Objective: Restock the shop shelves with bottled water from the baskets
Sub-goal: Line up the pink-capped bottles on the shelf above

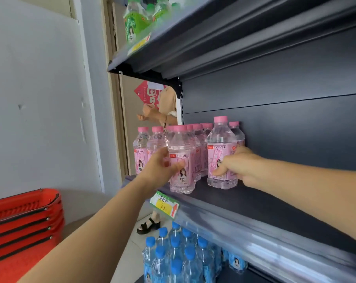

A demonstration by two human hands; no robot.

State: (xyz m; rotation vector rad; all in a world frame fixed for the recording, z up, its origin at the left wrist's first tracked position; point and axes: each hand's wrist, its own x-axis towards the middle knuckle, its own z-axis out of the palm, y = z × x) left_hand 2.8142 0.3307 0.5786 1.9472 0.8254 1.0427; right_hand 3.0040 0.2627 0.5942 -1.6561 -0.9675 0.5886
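Observation:
Two pink-capped, pink-labelled bottles stand at the front of the middle shelf (254,203). My left hand (160,168) is wrapped around the left pink bottle (181,160), near the shelf's front edge. My right hand (236,166) grips the right pink bottle (221,154), which stands a little further back. Behind them, a cluster of several more pink bottles (199,137) fills the shelf's left end. A stack of red baskets (24,223) sits at the lower left.
Blue-capped bottles (177,254) crowd the shelf below. Green bottles (136,19) stand on the top shelf. The middle shelf is bare to the right of my right hand. A yellow price tag (165,207) hangs on the shelf edge. Another person (165,107) stands beyond the shelf's end.

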